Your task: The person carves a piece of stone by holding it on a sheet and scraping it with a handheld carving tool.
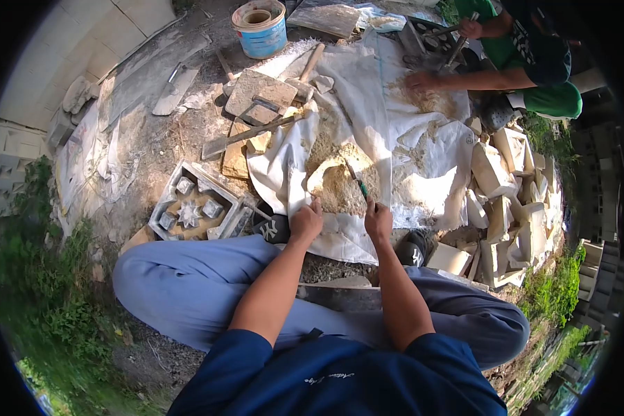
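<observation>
A white woven sheet [347,230] lies in front of me with a heap of sandy yellowish mix [340,197] on it. My left hand [306,220] is closed at the near left edge of the sheet, apparently pinching it. On the right, my right hand [378,222] is closed around the end of a green-handled tool [358,179]. Its narrow metal blade points away from me and rests on the mix. To the left sits a hexagonal mold [218,234] with a star and several small blocks inside.
A blue bucket [262,35] stands at the back. Stone slabs [256,93], a hammer [313,61] and a long flat bar [249,135] lie left of the sheet. Cast blocks [496,170] are piled at right. Another person [527,59] works at back right.
</observation>
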A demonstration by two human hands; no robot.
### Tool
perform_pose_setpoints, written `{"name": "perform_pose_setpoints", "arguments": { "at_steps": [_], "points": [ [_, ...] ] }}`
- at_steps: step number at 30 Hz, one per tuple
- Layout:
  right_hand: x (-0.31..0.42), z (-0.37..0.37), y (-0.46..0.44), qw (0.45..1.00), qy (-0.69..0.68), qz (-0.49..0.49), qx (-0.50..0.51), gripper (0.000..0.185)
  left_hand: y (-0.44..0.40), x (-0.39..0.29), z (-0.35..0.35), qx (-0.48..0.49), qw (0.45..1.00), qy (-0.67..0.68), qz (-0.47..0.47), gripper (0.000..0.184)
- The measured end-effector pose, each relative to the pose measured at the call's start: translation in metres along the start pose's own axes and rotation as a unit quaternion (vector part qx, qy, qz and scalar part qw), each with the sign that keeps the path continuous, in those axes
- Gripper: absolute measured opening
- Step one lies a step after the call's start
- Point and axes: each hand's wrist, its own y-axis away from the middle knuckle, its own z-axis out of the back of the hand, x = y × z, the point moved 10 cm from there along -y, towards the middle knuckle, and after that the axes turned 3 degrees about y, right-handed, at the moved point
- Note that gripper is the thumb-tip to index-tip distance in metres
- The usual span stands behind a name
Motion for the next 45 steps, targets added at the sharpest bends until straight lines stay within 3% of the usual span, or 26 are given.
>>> {"name": "perform_pose_setpoints", "arguments": {
  "at_steps": [3,4,5,11,13,18,22,24,26,28,39,41,45],
  "points": [
    [-0.032,0.014,-0.01,0.997,0.029,-0.014,-0.065,0.052,0.005,0.002,0.001,0.05,0.997,0.019,0.047,0.065],
    [-0.04,0.018,-0.013,0.996,0.028,-0.01,-0.085,0.051,0.007,-0.005,0.01,-0.002,1.0,0.008,0.006,0.066],
    [-0.049,0.018,-0.017,0.996,0.029,-0.012,-0.085,0.051,0.01,-0.013,0.019,-0.053,0.998,-0.003,-0.036,0.068],
    [-0.057,0.022,-0.035,0.996,-0.069,-0.03,-0.053,0.043,0.017,-0.047,0.047,-0.017,1.0,0.012,-0.001,0.056],
    [-0.044,0.023,-0.036,0.992,-0.078,0.019,-0.101,0.045,0.012,-0.059,0.052,-0.024,0.999,0.025,-0.006,0.054],
    [-0.05,0.004,-0.035,0.982,-0.153,0.017,-0.112,0.043,-0.004,-0.076,0.062,-0.024,0.999,0.036,-0.01,0.048],
    [-0.078,-0.021,-0.042,0.974,-0.208,-0.054,-0.067,0.045,-0.021,-0.086,0.058,-0.023,0.998,0.033,-0.053,0.038],
    [-0.091,-0.033,-0.045,0.971,-0.221,-0.087,-0.029,0.048,-0.028,-0.087,0.046,0.027,0.998,0.008,-0.051,0.038],
    [-0.094,-0.039,-0.046,0.967,-0.238,-0.09,-0.019,0.05,-0.028,-0.093,0.046,0.025,0.998,-0.001,-0.062,0.04],
    [-0.092,-0.036,-0.045,0.957,-0.278,-0.055,-0.06,0.047,-0.01,-0.112,0.056,0.086,0.995,0.001,-0.044,0.042],
    [-0.092,-0.044,-0.046,0.964,-0.254,-0.069,-0.044,0.053,0.027,-0.091,0.059,0.084,0.985,0.009,-0.153,0.044],
    [-0.088,-0.039,-0.042,0.968,-0.232,-0.089,-0.028,0.055,0.02,-0.074,0.053,0.037,0.992,0.011,-0.123,0.045],
    [-0.087,-0.047,-0.007,0.97,-0.198,-0.137,0.04,0.063,0.02,-0.066,0.039,0.037,0.995,-0.028,-0.092,0.046]
  ]
}}
